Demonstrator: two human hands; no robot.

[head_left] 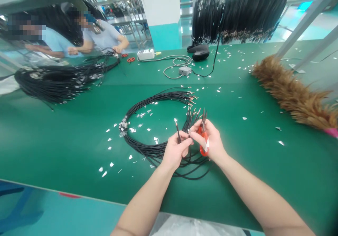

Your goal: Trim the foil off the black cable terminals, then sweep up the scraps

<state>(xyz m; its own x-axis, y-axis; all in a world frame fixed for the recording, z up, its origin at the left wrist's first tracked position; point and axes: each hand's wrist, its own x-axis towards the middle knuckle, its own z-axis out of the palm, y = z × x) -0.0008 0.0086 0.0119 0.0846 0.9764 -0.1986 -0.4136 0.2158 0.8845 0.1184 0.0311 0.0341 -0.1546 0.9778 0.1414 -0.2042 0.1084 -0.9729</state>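
My left hand [174,151] is closed on a thin black cable [178,133], whose end with a pale tip points up past the fingers. In my right hand [211,139] are scissors with red-orange handles [204,141], their dark blades pointing up and away from me. The thumb and fingertips of that hand also pinch together close to my left fingertips; what they hold there is too small to make out. Beneath and behind both hands curves a bundle of black cables [144,150], tied at its left bend, with copper-coloured ends showing at the right.
Small white scraps [155,140] are scattered over the green table [79,137]. A brown feather duster [295,91] lies at the right. Farther back are a grey box [185,70] with a cord, a power strip [145,54] and another cable bundle [52,79]. Two people work at the far left.
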